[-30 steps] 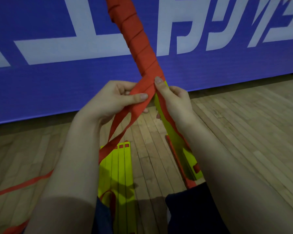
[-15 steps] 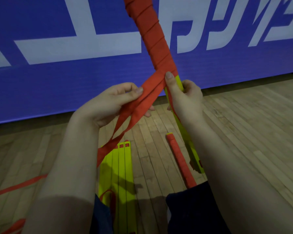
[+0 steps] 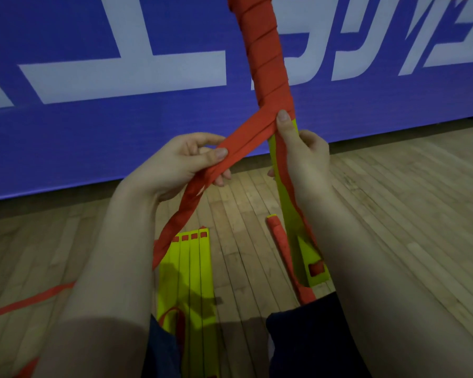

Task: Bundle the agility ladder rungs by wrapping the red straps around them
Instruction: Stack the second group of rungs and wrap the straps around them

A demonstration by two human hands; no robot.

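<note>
In the head view, your left hand (image 3: 175,165) pinches the red straps (image 3: 246,132) between the thumb and the fingers, and the straps run tight up to the rung bundle (image 3: 289,214). Your right hand (image 3: 303,156) grips this bundle, with the thumb pressing where the straps meet it. The upper part of the bundle is covered with red spiral turns and the lower part is bare yellow. More yellow rungs (image 3: 191,268) lie flat on the wooden floor (image 3: 393,200) between your arms. A small red-wrapped roll (image 3: 277,236) lies just beside the bundle. A blue banner (image 3: 93,132) stands behind.
</note>
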